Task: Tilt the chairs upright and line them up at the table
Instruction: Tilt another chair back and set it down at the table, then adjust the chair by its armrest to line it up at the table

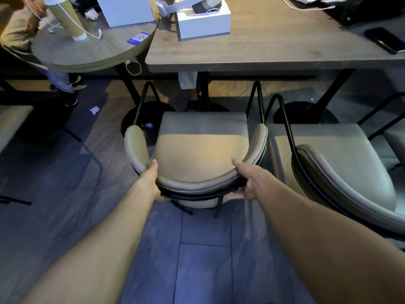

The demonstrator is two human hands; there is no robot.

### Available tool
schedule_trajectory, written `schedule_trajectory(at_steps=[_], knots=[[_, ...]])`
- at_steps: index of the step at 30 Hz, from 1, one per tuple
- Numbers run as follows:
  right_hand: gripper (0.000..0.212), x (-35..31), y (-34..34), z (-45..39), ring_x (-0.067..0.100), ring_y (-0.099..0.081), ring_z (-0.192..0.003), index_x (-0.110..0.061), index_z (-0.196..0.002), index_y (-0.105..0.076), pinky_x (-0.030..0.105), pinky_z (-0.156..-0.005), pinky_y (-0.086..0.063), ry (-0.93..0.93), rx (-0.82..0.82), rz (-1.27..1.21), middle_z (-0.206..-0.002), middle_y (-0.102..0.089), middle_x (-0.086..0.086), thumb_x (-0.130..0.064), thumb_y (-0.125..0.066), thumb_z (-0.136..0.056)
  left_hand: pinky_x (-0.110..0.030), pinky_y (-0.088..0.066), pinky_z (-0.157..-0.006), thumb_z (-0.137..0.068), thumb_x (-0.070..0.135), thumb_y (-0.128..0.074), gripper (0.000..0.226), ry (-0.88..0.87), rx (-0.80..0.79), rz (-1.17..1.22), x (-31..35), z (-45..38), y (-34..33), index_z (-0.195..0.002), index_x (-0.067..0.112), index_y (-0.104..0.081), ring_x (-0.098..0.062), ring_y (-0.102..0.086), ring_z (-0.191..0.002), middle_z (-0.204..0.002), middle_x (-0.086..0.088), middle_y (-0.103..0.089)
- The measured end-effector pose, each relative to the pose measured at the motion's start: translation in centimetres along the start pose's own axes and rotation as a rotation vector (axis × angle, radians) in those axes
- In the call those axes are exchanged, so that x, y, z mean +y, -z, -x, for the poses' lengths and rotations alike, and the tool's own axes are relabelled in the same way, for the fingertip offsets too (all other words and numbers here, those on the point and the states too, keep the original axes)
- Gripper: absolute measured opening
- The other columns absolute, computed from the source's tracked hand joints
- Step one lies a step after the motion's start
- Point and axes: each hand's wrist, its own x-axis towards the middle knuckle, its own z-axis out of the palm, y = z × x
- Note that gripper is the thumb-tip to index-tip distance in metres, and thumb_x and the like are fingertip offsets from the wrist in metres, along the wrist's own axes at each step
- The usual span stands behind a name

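Observation:
A grey padded chair (201, 148) with a curved backrest and black metal frame stands upright in front of me, its seat facing the rectangular wooden table (274, 55). My left hand (151, 183) grips the left part of the backrest, thumb on top. On the right part of the same backrest my right hand (247, 181) is closed, fingers curled underneath. A second grey chair (341, 170) stands close beside it on the right, its seat also toward the table.
A round table (92, 53) adjoins the rectangular one at the left, with a person seated behind it. White boxes (203, 20), a cardboard tube, cables and a black phone (385, 40) lie on the tables. Black table bases stand under them. Another chair seat (13, 119) shows at far left.

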Motion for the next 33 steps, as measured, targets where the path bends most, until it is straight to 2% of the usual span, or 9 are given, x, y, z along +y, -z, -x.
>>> schedule_trajectory(at_steps=[3, 6, 11, 13, 15, 21, 24, 29, 33], knots=[[0.067, 1.6, 2.1, 2.9, 0.03, -0.05, -0.126, -0.013, -0.128, -0.05, 0.049, -0.082, -0.053, 0.008, 0.013, 0.03, -0.133, -0.052, 0.008, -0.064, -0.054, -0.085, -0.049, -0.042, -0.099, -0.088, 0.067, -0.045, 0.078, 0.018, 0.036, -0.024, -1.5, 4.3, 1.3, -0.144, 0.013, -0.039, -0.029, -0.044, -0.134, -0.145, -0.007, -0.045], [0.049, 2.9, 5.5, 7.1, 0.03, -0.047, -0.129, -0.017, -0.13, -0.049, 0.046, -0.099, -0.048, 0.059, 0.08, -0.087, -0.134, -0.049, 0.013, -0.047, -0.057, -0.092, -0.043, -0.044, -0.095, -0.091, 0.058, -0.049, 0.07, 0.069, -0.02, 0.022, -3.8, 8.5, 1.2, -0.142, 0.01, -0.042, -0.026, -0.05, -0.129, -0.141, -0.006, -0.05], [0.019, 3.9, 14.2, 12.7, 0.018, -0.047, -0.07, -0.016, -0.098, -0.049, 0.037, -0.083, -0.048, 0.047, 0.136, -0.202, -0.079, -0.042, 0.005, -0.035, -0.048, -0.097, -0.038, -0.044, -0.095, -0.097, 0.047, -0.047, 0.054, 0.046, -0.199, -0.043, -7.4, 15.7, -3.4, -0.136, 0.011, -0.048, -0.023, -0.058, -0.113, -0.098, -0.003, -0.061], [0.019, 3.6, 18.6, 13.8, 0.02, -0.049, -0.078, -0.016, -0.106, -0.046, 0.039, -0.091, -0.047, 0.079, 0.177, -0.232, -0.085, -0.046, 0.006, -0.034, -0.047, -0.098, -0.037, -0.043, -0.094, -0.098, 0.046, -0.044, 0.052, 0.032, -0.275, -0.072, -8.9, 18.4, -6.5, -0.137, 0.012, -0.048, -0.023, -0.058, -0.115, -0.087, -0.001, -0.057], [0.019, 3.0, 23.2, 14.4, 0.022, -0.05, -0.09, -0.016, -0.11, -0.044, 0.04, -0.094, -0.046, 0.104, 0.226, -0.263, -0.087, -0.048, 0.007, -0.031, -0.047, -0.099, -0.036, -0.043, -0.092, -0.098, 0.047, -0.044, 0.052, 0.019, -0.317, -0.089, -10.5, 20.7, -10.0, -0.136, 0.012, -0.049, -0.023, -0.057, -0.11, -0.087, 0.0, -0.056], [0.028, 0.9, 36.4, 12.8, 0.015, -0.038, -0.043, -0.017, -0.072, -0.04, 0.033, -0.064, -0.044, 0.118, 0.308, -0.247, -0.065, -0.032, 0.001, -0.026, -0.046, -0.098, -0.038, -0.04, -0.098, -0.094, 0.054, -0.047, 0.061, 0.025, -0.313, -0.189, -15.3, 25.5, -22.4, -0.137, 0.012, -0.049, -0.024, -0.055, -0.107, -0.101, -0.004, -0.06], [0.021, 0.1, 42.2, 10.6, 0.022, -0.049, -0.062, -0.008, -0.097, -0.054, 0.032, -0.063, -0.046, 0.124, 0.398, -0.218, -0.078, -0.049, 0.006, -0.024, -0.06, -0.084, -0.042, -0.037, -0.105, -0.091, 0.054, -0.052, 0.067, 0.006, -0.259, -0.26, -16.7, 26.6, -28.2, -0.145, 0.016, -0.04, -0.025, -0.045, -0.132, -0.145, -0.006, -0.046], [0.101, 2.1, 54.0, -3.3, 0.033, -0.052, -0.126, -0.011, -0.142, -0.041, 0.046, -0.102, -0.046, 0.085, 0.482, -0.105, -0.143, -0.048, 0.01, -0.04, -0.068, -0.049, -0.064, -0.029, -0.105, -0.079, 0.055, -0.068, 0.092, 0.027, -0.132, -0.269, -18.2, 25.4, -33.4, -0.153, 0.021, -0.024, -0.029, -0.03, -0.142, -0.159, 0.001, -0.026], [0.081, 0.2, 54.1, 0.2, 0.043, -0.047, -0.124, -0.014, -0.144, -0.036, 0.062, -0.066, -0.053, 0.007, 0.35, -0.059, -0.147, -0.04, 0.011, -0.032, -0.072, -0.075, -0.07, -0.027, -0.102, -0.082, 0.044, -0.071, 0.086, 0.073, -0.136, -0.274, -19.1, 23.4, -35.5, -0.151, 0.019, -0.026, -0.037, -0.032, -0.141, -0.157, -0.006, -0.03]])
